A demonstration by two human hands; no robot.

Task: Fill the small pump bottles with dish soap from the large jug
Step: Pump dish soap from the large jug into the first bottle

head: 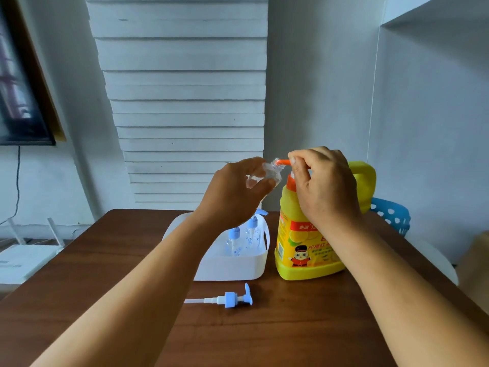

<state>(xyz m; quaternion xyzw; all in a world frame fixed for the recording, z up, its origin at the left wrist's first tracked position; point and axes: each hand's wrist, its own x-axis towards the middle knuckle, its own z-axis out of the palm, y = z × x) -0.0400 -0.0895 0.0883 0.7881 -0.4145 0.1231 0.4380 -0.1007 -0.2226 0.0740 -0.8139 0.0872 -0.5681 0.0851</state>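
**Filling the first bottle at the jug's pump**

Right of centre in the frame, the large yellow plastic jug (309,242) stood on the brown wooden table (105,260). The right hand (324,184) curled over its orange pump spout (284,162). The left hand (238,189) gripped a small clear plastic bottle (267,173), tilted, mouth at the nozzle. Soap flow was too small to tell. Its blue-and-white pump head (230,299) lay at lower centre; two capped bottles (243,237) waited in the white tub (232,266). Next, I'd judge, steady presses with the mouth kept under the spout.
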